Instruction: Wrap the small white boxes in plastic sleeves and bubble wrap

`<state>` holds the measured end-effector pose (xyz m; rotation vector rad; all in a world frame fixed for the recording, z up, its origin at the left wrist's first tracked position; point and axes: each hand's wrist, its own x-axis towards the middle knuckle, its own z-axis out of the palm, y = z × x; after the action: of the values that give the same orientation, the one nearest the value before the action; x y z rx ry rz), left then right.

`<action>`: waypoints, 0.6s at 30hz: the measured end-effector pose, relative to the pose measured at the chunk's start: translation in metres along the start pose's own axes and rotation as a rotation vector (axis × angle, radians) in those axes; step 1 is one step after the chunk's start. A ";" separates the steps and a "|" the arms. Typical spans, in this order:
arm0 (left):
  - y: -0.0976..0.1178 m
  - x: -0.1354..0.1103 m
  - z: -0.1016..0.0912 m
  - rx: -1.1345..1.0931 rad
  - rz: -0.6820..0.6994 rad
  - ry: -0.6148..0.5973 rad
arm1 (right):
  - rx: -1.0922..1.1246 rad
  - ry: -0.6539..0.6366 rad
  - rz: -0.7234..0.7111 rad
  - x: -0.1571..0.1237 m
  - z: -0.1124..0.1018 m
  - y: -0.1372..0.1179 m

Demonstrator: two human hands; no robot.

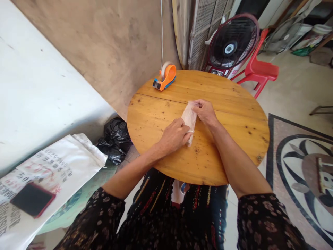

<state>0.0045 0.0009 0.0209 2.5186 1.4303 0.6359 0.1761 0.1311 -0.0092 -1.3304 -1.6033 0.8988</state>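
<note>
A narrow, whitish bundle in crinkled, see-through wrapping (189, 116) lies on the round wooden table (156, 114), its long side running away from me. What is inside the wrapping cannot be made out. My left hand (175, 135) is closed on the bundle's near end, thumb and fingers pinching it. At the far end, my right hand (205, 111) pinches the wrapping between thumb and fingers. Beyond both hands, near the table's back edge, stands an orange and blue tape dispenser (166, 78) with a roll of tape in it.
Behind the table stand a dark red fan (230, 47) and a red plastic chair (262, 69). A black plastic bag (116, 139) sits left of the table. A phone-like dark slab (32, 199) lies on a white printed sack (70, 156). A wooden board (117, 41) leans behind.
</note>
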 end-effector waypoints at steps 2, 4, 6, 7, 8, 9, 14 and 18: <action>0.001 0.000 0.000 -0.005 -0.008 0.000 | 0.068 0.019 0.011 -0.002 0.000 -0.013; 0.002 0.000 0.000 -0.016 -0.017 -0.001 | 0.100 0.020 0.014 -0.005 0.000 -0.026; 0.002 0.000 0.001 -0.030 -0.022 0.006 | 0.092 0.017 0.013 -0.008 -0.003 -0.037; 0.002 0.000 0.001 -0.038 -0.024 0.013 | 0.082 0.012 0.008 -0.010 -0.006 -0.043; 0.001 0.000 0.002 -0.047 -0.026 0.021 | 0.070 0.001 -0.001 -0.013 -0.008 -0.049; 0.001 0.000 0.002 -0.057 -0.028 0.029 | 0.056 -0.015 -0.015 -0.017 -0.011 -0.054; 0.001 -0.003 0.004 -0.115 -0.055 0.053 | 0.007 -0.063 -0.091 -0.047 -0.020 -0.081; 0.002 -0.007 0.008 -0.181 -0.113 0.122 | 0.029 -0.065 -0.109 -0.071 -0.017 -0.091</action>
<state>0.0063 -0.0053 0.0129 2.2784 1.4698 0.8685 0.1632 0.0458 0.0687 -1.1928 -1.6897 0.9036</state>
